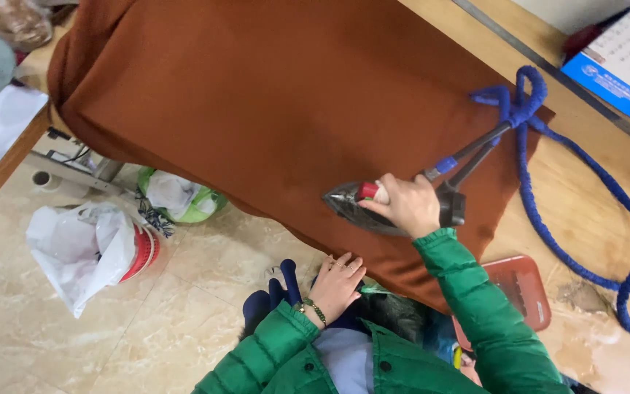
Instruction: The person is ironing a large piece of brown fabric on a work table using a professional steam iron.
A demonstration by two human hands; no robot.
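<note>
Iron [362, 204] on brown cloth [271, 95] sits clamped in right hand [406, 206]; left hand [335, 284] lies flat at the cloth's edge.

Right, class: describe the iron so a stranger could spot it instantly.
Find the big rust-brown cloth spread over the wooden table. Near its lower edge, the right hand grips a dark pointed iron. Only it has a red knob and a blue-wrapped hose.

Far and left of the iron [362, 206], the brown cloth [257, 95] lies broad and bare, open for passing. To the right, the blue wrapped hose [585, 226] loops across the wooden table [592, 197], blocking that side.
</note>
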